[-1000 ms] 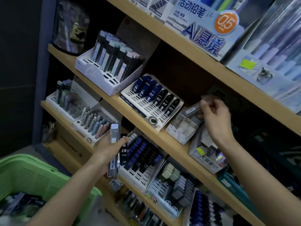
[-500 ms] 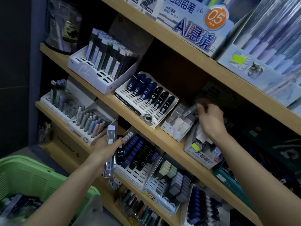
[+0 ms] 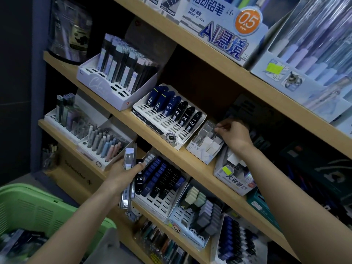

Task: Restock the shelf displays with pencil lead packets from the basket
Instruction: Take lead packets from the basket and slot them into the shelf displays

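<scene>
Head view, stationery shelving, contents as follows. Left hand [image 3: 122, 174]: low and left of centre, fingers and thumb wrapped round a bundle of long packets [image 3: 127, 180] held upright, with a black case [image 3: 139, 181] marked ED clamped against them under the thumb; the bundle sits in front of a tray of blue and black cases [image 3: 165, 180] on the lower shelf. Right hand [image 3: 235, 135]: raised to the middle shelf [image 3: 192, 164], well apart from the left, fingertips [image 3: 221, 127] pinched on the top of a clear packet [image 3: 209, 127] standing in a small white box [image 3: 205, 151]; how far the packet is seated in the box cannot be told. Just left of that box: a white slotted display [image 3: 167, 121] with three blue and three black cases in its back row and rows of open slots in front. Further left on the same shelf: a white display [image 3: 106, 86] of tall grey and black packets. Lower shelf, left: a tray of pastel pens [image 3: 104, 145]; right of the blue-and-black tray, a tray of pale erasers [image 3: 202, 208]. Top shelf: a printed carton [image 3: 219, 35] with an orange 0.5 mm disc. Bottom left corner: green basket [image 3: 34, 212], more packets [image 3: 21, 242] lying in it, dim and blurred.
</scene>
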